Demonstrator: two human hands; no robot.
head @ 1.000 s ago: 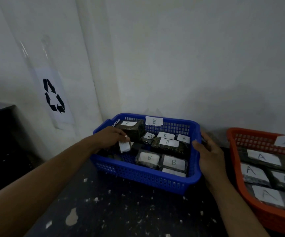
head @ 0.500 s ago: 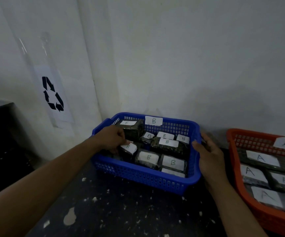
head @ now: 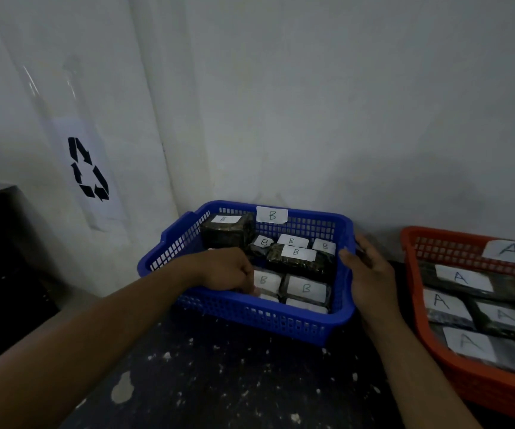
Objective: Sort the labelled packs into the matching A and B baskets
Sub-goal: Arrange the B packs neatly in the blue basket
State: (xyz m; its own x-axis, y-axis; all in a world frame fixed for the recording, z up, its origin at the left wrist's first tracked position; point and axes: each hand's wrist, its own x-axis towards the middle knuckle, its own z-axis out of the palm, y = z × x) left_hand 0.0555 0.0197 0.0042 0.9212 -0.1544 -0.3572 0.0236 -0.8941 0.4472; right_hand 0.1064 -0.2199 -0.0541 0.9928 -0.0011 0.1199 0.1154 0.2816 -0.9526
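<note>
Over dark counter point(head: 219, 366), setting soft, likely light pack point(head: 255, 293) into blue basket point(head: 250, 317), left hand point(head: 225, 274) curled round it; gripping rim with right hand point(head: 370, 274).

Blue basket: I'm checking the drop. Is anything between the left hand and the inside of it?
Nothing visible: the left hand is inside the blue basket, at its front-left, beside B-labelled packs.
</note>
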